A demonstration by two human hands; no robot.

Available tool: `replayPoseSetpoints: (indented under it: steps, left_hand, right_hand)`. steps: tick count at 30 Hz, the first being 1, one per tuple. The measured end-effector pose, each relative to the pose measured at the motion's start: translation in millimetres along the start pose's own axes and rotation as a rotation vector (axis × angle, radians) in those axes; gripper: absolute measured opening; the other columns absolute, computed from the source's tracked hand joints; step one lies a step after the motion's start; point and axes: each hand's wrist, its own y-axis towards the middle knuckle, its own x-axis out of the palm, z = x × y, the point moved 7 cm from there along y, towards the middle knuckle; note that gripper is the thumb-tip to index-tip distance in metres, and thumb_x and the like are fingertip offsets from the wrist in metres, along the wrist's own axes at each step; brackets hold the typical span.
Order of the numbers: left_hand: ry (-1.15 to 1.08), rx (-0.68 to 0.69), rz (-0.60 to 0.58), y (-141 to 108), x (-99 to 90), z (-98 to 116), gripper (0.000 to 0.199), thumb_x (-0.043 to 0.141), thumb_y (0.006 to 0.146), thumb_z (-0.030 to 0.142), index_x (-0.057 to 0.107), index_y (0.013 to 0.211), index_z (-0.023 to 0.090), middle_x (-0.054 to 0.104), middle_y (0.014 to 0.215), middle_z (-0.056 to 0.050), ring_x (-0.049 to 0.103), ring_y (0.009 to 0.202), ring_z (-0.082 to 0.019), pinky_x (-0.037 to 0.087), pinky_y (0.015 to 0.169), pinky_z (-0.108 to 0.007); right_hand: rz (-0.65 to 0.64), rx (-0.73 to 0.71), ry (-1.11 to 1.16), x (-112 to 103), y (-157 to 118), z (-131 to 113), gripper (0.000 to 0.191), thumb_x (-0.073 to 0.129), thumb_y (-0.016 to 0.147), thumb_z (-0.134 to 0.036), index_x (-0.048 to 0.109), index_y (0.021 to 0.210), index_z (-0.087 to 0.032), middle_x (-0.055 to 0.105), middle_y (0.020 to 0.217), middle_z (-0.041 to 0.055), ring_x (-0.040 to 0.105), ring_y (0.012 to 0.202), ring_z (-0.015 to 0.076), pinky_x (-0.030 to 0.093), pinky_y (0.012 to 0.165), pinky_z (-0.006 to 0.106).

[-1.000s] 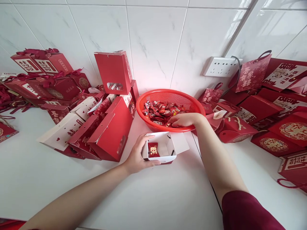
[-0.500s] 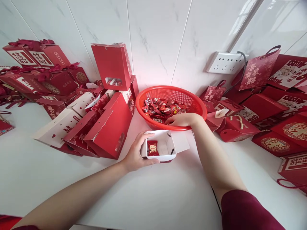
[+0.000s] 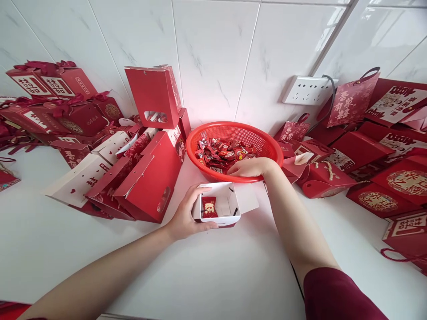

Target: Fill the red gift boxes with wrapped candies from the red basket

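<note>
My left hand (image 3: 187, 214) grips the left side of a small white open-topped box (image 3: 228, 220), thumb along the front and fingers behind. Inside the box, at its left, lies one red wrapped candy (image 3: 209, 207) with gold print. The box's flap (image 3: 247, 199) sticks out to the right. Behind the box is a red plastic basket (image 3: 273, 149) with many red wrapped candies (image 3: 222, 151). My right hand (image 3: 248, 167) reaches over its front rim, fingertips down among the candies; whether they pinch one is hidden.
Red and white gift boxes (image 3: 147, 178) stand left of the basket, with ribboned boxes (image 3: 80, 115) stacked farther left. More red boxes (image 3: 360, 151) are piled at the right. A power strip (image 3: 307, 90) is on the tiled wall (image 3: 213, 58) above the white table (image 3: 207, 275).
The camera view has shifted slightly, so everything appears a little farther left. Both hands keep nearly the same places at the box and in the basket.
</note>
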Motion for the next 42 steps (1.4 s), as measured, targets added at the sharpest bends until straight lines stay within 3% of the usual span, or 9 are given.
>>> replayPoseSetpoints:
  steps: [3,8,12,19,25,32,36,40,42]
  left_hand:
    - [-0.001,0.002,-0.002,-0.5,0.9,-1.2,0.083,0.087,0.066,0.04,0.045,0.136,0.027,0.04,0.143,-0.014,0.041,0.135,-0.035,0.04,0.109,-0.049]
    - [-0.005,0.009,-0.005,-0.7,1.3,-0.7,0.083,0.088,0.066,0.037,0.045,0.137,0.028,0.04,0.143,-0.013,0.039,0.137,-0.033,0.037,0.112,-0.048]
    - [-0.016,0.011,-0.013,-1.2,1.6,-0.9,0.084,0.087,0.067,0.036,0.044,0.137,0.028,0.039,0.144,-0.013,0.038,0.138,-0.034,0.037,0.112,-0.05]
    - [-0.008,0.018,-0.015,-1.5,1.5,-1.6,0.083,0.087,0.066,0.038,0.044,0.137,0.028,0.038,0.145,-0.014,0.037,0.139,-0.035,0.038,0.112,-0.051]
    - [0.122,0.013,-0.018,-3.1,1.6,1.3,0.088,0.083,0.07,0.046,0.038,0.143,0.028,0.031,0.151,-0.015,0.029,0.144,-0.035,0.034,0.116,-0.05]
    - [0.608,-0.072,-0.046,-10.7,-3.1,14.7,0.096,0.069,0.079,0.059,0.021,0.154,0.024,0.023,0.159,-0.017,0.027,0.146,-0.037,0.034,0.115,-0.052]
    - [0.729,0.089,-0.034,-9.1,-5.1,46.0,0.088,0.068,0.082,0.056,0.026,0.151,0.021,0.027,0.158,-0.017,0.026,0.146,-0.037,0.031,0.116,-0.052]
    - [0.754,0.321,0.196,-0.5,-23.5,110.2,0.06,0.069,0.084,0.038,0.046,0.136,0.02,0.043,0.147,-0.016,0.039,0.138,-0.035,0.029,0.116,-0.055]
    - [0.725,0.329,0.261,9.5,-34.2,140.4,0.042,0.068,0.085,0.029,0.054,0.124,0.021,0.054,0.134,-0.013,0.05,0.128,-0.031,0.038,0.11,-0.048]
  right_hand:
    - [0.022,-0.082,0.026,-4.6,-5.9,-6.2,0.027,0.055,0.09,-0.038,0.075,0.104,-0.027,0.073,0.108,0.0016,0.065,0.096,0.023,0.048,0.083,0.03]
    - [0.071,-0.431,0.308,-15.0,-17.5,-22.1,0.031,0.059,0.087,-0.027,0.065,0.116,-0.018,0.067,0.117,0.0059,0.063,0.103,0.0193,0.048,0.09,0.03]
    - [0.11,-0.455,0.666,-19.9,-16.1,-14.3,0.041,0.066,0.084,-0.027,0.058,0.124,-0.017,0.067,0.113,0.0075,0.068,0.096,0.0175,0.054,0.088,0.031]
    - [0.202,-0.478,0.741,-24.8,-13.9,-14.6,0.032,0.069,0.081,-0.023,0.064,0.112,-0.017,0.071,0.102,0.0061,0.07,0.088,0.0171,0.057,0.084,0.032]
    - [0.447,-0.632,0.719,-41.3,-14.8,-12.5,0.01,0.067,0.073,-0.015,0.069,0.082,-0.018,0.074,0.098,0.006,0.069,0.089,0.0189,0.054,0.071,0.029]
    - [0.872,-0.798,0.641,-58.7,-30.7,-20.3,0.012,0.061,0.077,-0.011,0.064,0.069,-0.02,0.071,0.104,0.0041,0.064,0.106,0.0197,0.048,0.095,0.036]
    - [0.933,-0.83,0.57,-57.5,-38.6,-32.9,0.014,0.06,0.079,-0.012,0.061,0.069,-0.02,0.068,0.095,0.0033,0.064,0.098,0.0191,0.047,0.092,0.037]
    - [0.939,-0.865,0.546,-55.7,-55.8,-50.8,0.014,0.06,0.08,-0.012,0.061,0.069,-0.02,0.064,0.109,0.0057,0.061,0.108,0.0208,0.046,0.095,0.039]
    - [0.886,-0.915,0.599,-55.5,-68.7,-64.2,0.015,0.059,0.081,-0.011,0.06,0.069,-0.02,0.062,0.116,0.0055,0.057,0.116,0.0214,0.045,0.098,0.039]
